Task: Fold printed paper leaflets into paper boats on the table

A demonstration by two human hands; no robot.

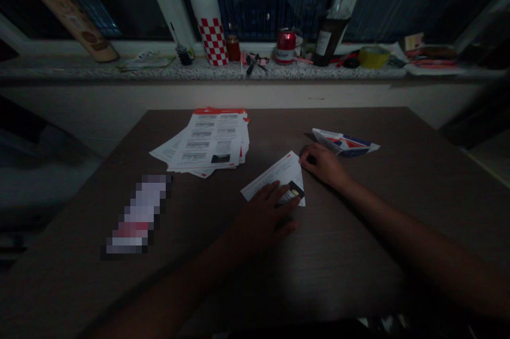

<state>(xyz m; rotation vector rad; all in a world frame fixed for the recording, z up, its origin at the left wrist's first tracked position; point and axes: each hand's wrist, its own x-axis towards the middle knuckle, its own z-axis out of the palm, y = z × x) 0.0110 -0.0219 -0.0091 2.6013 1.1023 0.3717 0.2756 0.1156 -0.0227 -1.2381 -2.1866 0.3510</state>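
A folded sheet of printed paper (271, 175) lies on the brown table, white with small text and a dark picture near its lower right corner. My left hand (269, 211) rests flat across its lower edge, fingers spread. At the sheet's upper right edge, my right hand (322, 162) has its fingers curled, thumb and forefinger closed at the paper; the exact grip is partly hidden. Just beyond that hand sits a folded paper shape (345, 142) in white, blue and red.
A stack of printed sheets (211, 140) lies at the back left of the table (378, 195). Nearer me on the left is a pixelated, phone-like object (139, 214). The windowsill (151, 70) behind holds a checkered bottle (213, 36), a red can (286, 44) and a dark bottle (326, 39).
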